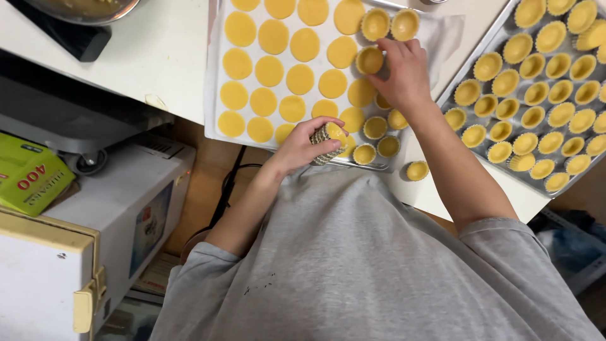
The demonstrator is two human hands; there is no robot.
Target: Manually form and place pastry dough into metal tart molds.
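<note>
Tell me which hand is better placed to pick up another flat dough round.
Right. The right hand rests on the tray beside a dough round; the left hand already grips a foil cup.

The stack of fluted tart moulds (328, 143) is silver-grey, nested, and tilted on its side, with yellow dough showing in its open top; the left hand (303, 146) grips it over the near edge of the paper-lined tray (218, 76). The dough-lined tart shell (370, 60) is round, yellow and upright, standing on the tray near its far right corner; the right hand (404, 76) touches it with its fingertips.
</note>
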